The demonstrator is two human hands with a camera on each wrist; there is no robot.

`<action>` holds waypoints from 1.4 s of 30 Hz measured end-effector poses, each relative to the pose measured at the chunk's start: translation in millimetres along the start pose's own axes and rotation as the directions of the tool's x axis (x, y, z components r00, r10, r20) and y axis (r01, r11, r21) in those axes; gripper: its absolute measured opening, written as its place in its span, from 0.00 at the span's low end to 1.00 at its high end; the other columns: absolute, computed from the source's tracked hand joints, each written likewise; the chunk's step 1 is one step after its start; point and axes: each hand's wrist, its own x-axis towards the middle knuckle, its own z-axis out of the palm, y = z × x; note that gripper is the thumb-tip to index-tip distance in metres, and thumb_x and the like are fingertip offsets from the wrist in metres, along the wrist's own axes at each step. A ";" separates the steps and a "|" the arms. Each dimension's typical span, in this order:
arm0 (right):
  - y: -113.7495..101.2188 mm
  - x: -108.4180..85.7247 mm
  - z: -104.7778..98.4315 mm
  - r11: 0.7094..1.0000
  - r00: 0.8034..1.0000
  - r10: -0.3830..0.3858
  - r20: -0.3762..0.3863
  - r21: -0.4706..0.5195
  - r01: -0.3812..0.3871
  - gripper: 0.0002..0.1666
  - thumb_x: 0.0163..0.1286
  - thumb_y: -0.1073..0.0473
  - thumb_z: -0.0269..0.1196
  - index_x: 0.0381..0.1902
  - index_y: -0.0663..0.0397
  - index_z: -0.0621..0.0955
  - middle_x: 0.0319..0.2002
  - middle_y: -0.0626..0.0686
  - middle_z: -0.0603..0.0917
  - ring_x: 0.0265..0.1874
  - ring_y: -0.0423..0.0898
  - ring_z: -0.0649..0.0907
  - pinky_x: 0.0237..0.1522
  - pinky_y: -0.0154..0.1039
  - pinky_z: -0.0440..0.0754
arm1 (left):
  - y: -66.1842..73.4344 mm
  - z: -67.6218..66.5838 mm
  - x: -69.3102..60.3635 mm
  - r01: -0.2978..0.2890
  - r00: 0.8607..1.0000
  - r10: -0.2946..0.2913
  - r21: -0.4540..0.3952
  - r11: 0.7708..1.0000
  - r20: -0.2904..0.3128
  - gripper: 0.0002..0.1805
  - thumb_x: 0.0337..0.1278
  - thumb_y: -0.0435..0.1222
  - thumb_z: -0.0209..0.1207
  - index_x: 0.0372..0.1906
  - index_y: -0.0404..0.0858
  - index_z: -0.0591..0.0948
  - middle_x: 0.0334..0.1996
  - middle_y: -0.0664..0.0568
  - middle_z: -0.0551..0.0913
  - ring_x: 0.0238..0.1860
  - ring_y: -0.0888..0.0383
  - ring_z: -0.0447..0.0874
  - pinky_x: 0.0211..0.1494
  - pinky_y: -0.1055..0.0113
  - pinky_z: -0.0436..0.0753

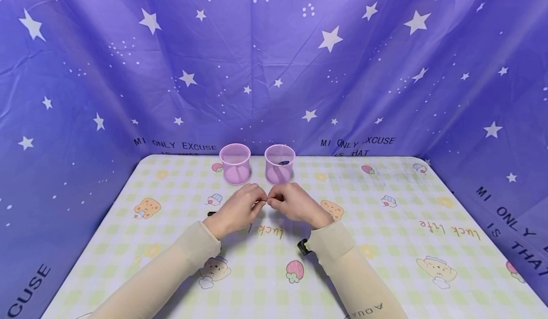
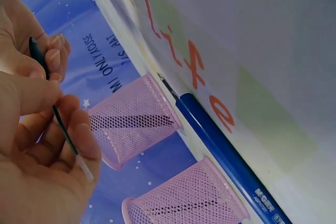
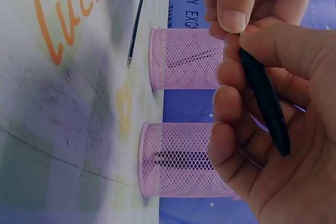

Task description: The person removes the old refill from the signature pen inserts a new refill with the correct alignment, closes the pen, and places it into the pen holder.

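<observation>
My left hand point(image 1: 239, 207) pinches a thin pen refill point(image 2: 68, 137) that has a dark tube and a pale, translucent end. My right hand point(image 1: 297, 202) holds a short dark tapered pen part point(image 3: 265, 100) between thumb and fingers. Both hands meet fingertip to fingertip above the table, and the fingers hide where the refill and the dark part come together. On the table in the left wrist view lies a blue pen barrel point(image 2: 226, 153). Another refill point(image 3: 136, 30) with a metal tip lies on the cloth in the right wrist view.
Two pink mesh cups stand side by side beyond the hands: a left cup point(image 1: 235, 169) and a right cup point(image 1: 274, 174). Dark blue pieces point(image 1: 284, 163) show inside the right cup. A checked cloth point(image 1: 368, 281) covers the table, and a purple star curtain point(image 1: 265, 48) surrounds it.
</observation>
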 end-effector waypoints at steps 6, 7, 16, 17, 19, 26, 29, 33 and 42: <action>-0.2 -1.6 -2.1 1.000 1.000 0.003 -0.010 -0.004 -0.003 0.06 0.66 0.61 0.60 0.30 0.51 0.84 0.22 0.40 0.78 0.23 0.38 0.75 0.28 0.34 0.75 | -5.1 -7.8 -4.5 0.013 1.000 -0.014 0.088 0.996 0.008 0.09 0.54 0.33 0.63 0.41 0.39 0.80 0.36 0.54 0.82 0.39 0.60 0.78 0.46 0.63 0.77; -0.1 -1.8 -2.6 1.000 1.000 0.005 -0.011 -0.005 -0.005 0.06 0.66 0.61 0.60 0.30 0.51 0.84 0.22 0.40 0.77 0.22 0.38 0.75 0.28 0.34 0.75 | -6.4 -9.9 -5.2 0.019 1.000 -0.019 0.094 0.995 0.001 0.09 0.54 0.33 0.64 0.41 0.39 0.80 0.36 0.53 0.82 0.39 0.59 0.78 0.46 0.62 0.77; 1.4 -1.5 -4.2 1.000 1.000 0.010 -0.008 -0.005 -0.010 0.06 0.66 0.60 0.61 0.30 0.52 0.84 0.22 0.41 0.78 0.23 0.38 0.75 0.28 0.35 0.75 | -14.4 -17.8 -9.1 0.030 0.999 -0.027 0.105 0.994 -0.032 0.06 0.51 0.28 0.64 0.34 0.41 0.83 0.32 0.57 0.80 0.38 0.59 0.78 0.46 0.63 0.77; 1.7 -1.5 -3.8 1.000 1.000 0.010 -0.007 -0.003 -0.010 0.06 0.66 0.60 0.61 0.30 0.52 0.84 0.22 0.41 0.78 0.23 0.38 0.75 0.28 0.35 0.75 | -13.9 -17.8 -9.0 0.027 0.999 -0.024 0.105 0.994 -0.031 0.06 0.51 0.28 0.64 0.34 0.41 0.84 0.32 0.56 0.80 0.38 0.59 0.78 0.46 0.63 0.78; 2.2 -1.4 -2.9 1.000 1.000 0.008 -0.006 -0.001 -0.008 0.06 0.66 0.60 0.61 0.31 0.52 0.84 0.22 0.40 0.78 0.23 0.38 0.76 0.29 0.35 0.76 | -12.3 -17.6 -8.8 0.025 0.999 -0.022 0.107 0.994 -0.030 0.06 0.52 0.29 0.64 0.34 0.41 0.84 0.32 0.57 0.80 0.38 0.59 0.78 0.46 0.63 0.78; 1.3 -0.3 -0.5 1.000 1.000 0.000 -0.001 0.003 0.000 0.06 0.65 0.61 0.61 0.30 0.52 0.84 0.22 0.40 0.78 0.23 0.37 0.76 0.28 0.34 0.75 | -7.0 -14.5 -6.6 0.009 0.999 -0.006 0.097 0.995 -0.034 0.06 0.52 0.28 0.64 0.34 0.41 0.85 0.31 0.57 0.81 0.37 0.59 0.78 0.45 0.64 0.78; 1.2 -0.3 -0.1 1.000 1.000 -0.008 -0.003 0.006 0.008 0.06 0.65 0.61 0.61 0.30 0.51 0.84 0.21 0.40 0.77 0.22 0.37 0.75 0.27 0.34 0.75 | -3.8 -13.1 -4.5 0.005 0.999 -0.001 0.096 0.995 -0.035 0.06 0.52 0.28 0.64 0.34 0.41 0.85 0.30 0.57 0.81 0.36 0.60 0.78 0.44 0.65 0.78; 1.0 -0.1 0.0 1.000 1.000 -0.022 -0.001 0.006 0.022 0.06 0.66 0.60 0.61 0.30 0.50 0.84 0.22 0.40 0.78 0.22 0.37 0.75 0.28 0.34 0.75 | 1.1 -11.4 -1.2 0.008 0.999 -0.006 0.080 0.997 -0.031 0.06 0.52 0.28 0.64 0.34 0.42 0.86 0.30 0.57 0.81 0.35 0.61 0.78 0.42 0.66 0.78; 1.3 0.0 -0.5 1.000 1.000 -0.025 0.009 0.002 0.025 0.06 0.67 0.60 0.61 0.32 0.52 0.85 0.22 0.39 0.78 0.22 0.37 0.76 0.27 0.34 0.75 | 4.0 -8.6 0.2 0.034 0.999 -0.033 0.060 0.998 -0.019 0.05 0.53 0.29 0.64 0.35 0.42 0.85 0.30 0.57 0.82 0.35 0.61 0.78 0.42 0.66 0.79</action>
